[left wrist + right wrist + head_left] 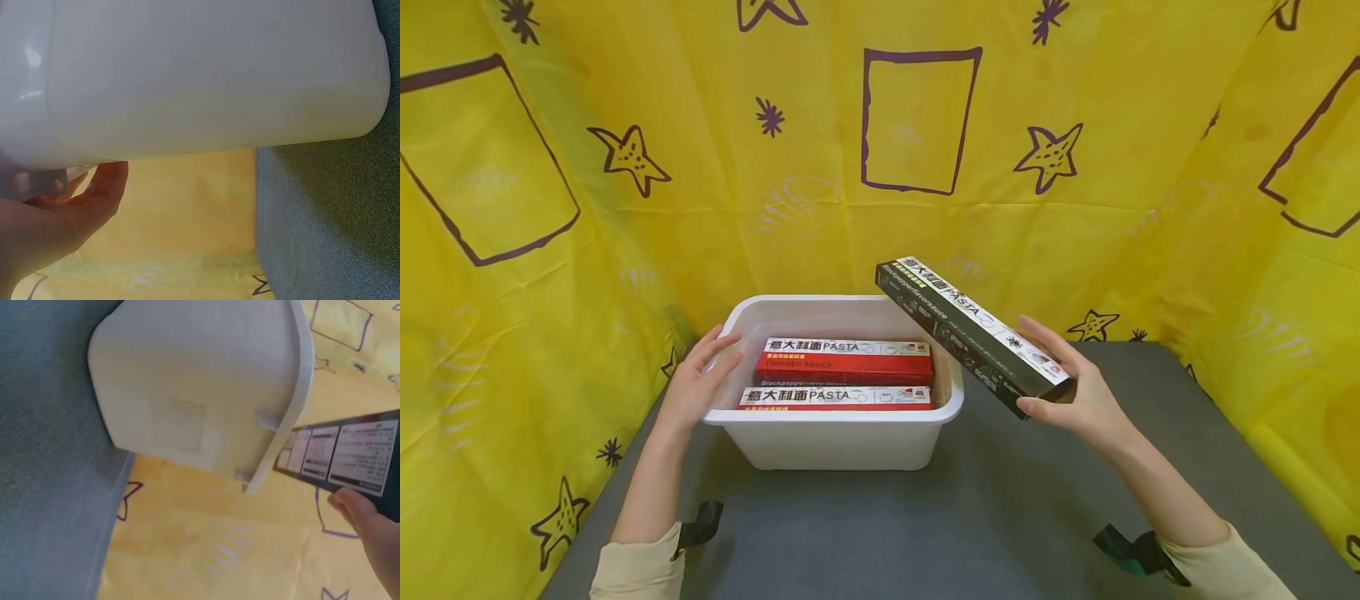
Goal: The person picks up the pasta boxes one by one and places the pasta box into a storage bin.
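Observation:
A white plastic bin [838, 442] stands on the grey table. My left hand [696, 385] holds its left rim, with fingers curled over the edge; the left wrist view shows this hand [78, 212] below the bin's pale wall [212, 75]. Inside lie a red tomato sauce pasta box [842, 364] and another pasta box [835, 397] in front, with a dark strip of a black pepper box between them. My right hand [1078, 396] grips the near end of a black pasta box [962, 337], tilted, its far end above the bin's right rim.
A yellow cloth [820, 242] with purple stars and frames hangs behind and at both sides. The grey tabletop [1000, 500] extends to the front and right of the bin. Dark straps [1138, 552] hang at both wrists.

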`<act>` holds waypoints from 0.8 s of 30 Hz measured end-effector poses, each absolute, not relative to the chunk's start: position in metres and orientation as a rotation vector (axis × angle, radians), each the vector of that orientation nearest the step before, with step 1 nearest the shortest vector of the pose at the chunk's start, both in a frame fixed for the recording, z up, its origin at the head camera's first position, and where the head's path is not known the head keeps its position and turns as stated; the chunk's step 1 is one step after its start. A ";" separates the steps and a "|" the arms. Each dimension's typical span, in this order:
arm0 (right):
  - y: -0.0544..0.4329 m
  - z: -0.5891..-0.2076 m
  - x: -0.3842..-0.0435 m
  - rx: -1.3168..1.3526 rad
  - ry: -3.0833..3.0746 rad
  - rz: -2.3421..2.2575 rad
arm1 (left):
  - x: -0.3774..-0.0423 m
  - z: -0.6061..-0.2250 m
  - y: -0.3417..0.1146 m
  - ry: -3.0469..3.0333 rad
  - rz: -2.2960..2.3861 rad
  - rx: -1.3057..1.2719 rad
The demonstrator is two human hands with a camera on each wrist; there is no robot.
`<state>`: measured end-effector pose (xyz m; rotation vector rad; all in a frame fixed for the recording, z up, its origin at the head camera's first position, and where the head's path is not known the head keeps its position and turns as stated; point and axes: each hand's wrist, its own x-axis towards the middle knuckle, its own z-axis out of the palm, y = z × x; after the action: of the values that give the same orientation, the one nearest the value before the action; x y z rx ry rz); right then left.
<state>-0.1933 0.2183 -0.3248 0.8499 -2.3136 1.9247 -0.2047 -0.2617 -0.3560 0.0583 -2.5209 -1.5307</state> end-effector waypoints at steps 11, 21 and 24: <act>0.206 -0.326 -0.211 1.153 -2.185 2.091 | -0.206 -0.359 -0.263 -2.506 -1.531 0.059; 0.193 -0.327 -0.224 1.295 -2.079 2.218 | -0.207 -0.357 -0.263 -2.529 -1.527 0.069; 0.189 -0.328 -0.229 1.313 -2.043 2.243 | -0.207 -0.356 -0.263 -2.543 -1.525 0.078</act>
<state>-0.2288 0.1892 -0.3284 1.3131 -2.0434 2.2430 -0.2072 -0.2632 -0.3562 0.0784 -2.5427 -1.5255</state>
